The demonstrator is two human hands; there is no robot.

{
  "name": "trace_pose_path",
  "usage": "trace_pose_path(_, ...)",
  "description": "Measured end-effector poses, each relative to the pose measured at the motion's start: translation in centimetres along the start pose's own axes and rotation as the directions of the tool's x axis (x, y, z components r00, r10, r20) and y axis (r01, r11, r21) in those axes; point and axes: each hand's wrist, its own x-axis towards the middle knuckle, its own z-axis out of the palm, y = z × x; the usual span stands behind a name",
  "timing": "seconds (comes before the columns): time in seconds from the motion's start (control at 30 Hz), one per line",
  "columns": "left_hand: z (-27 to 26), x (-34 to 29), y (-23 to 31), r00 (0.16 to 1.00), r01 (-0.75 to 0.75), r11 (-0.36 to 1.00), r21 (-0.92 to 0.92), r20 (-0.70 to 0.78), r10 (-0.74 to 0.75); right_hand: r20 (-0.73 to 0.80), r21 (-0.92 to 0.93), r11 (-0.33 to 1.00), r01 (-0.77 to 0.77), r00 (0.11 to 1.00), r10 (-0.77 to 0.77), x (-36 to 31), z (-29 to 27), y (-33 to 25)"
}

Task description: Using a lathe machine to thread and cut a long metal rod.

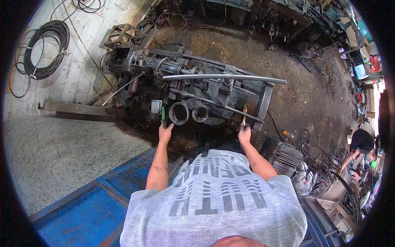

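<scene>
A greasy machine with a long metal frame stands in front of me. Across its top runs a long bare steel rod. My left hand is closed at the near side of the machine, around the lower end of a green handle. Beside that handle sits a small grey box. To its right are a larger metal ring and a smaller metal ring. My right hand grips a short tool with a pale shaft and orange-brown end, near the frame's right end; its kind is unclear.
A coil of black cable hangs on the pale wall at left. A finned motor stands by my right elbow. Blue metal panels lie at lower left. Another person bends over clutter at far right. A dark workbench stands behind.
</scene>
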Motion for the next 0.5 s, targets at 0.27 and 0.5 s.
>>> trace_pose_path(0.27,-0.3,-1.0,1.7,0.998,-0.003,1.0,0.013,0.055,0.002,0.468,-0.082,0.888,0.452,0.804,-0.366,-7.5,-0.3,-10.7)
trace_pose_path(0.5,-0.4,0.1,-1.2,1.0,-0.012,0.998,-0.055,0.001,0.012,0.277,-0.163,0.807,0.568,0.811,-0.515,-3.2,6.0,-22.9)
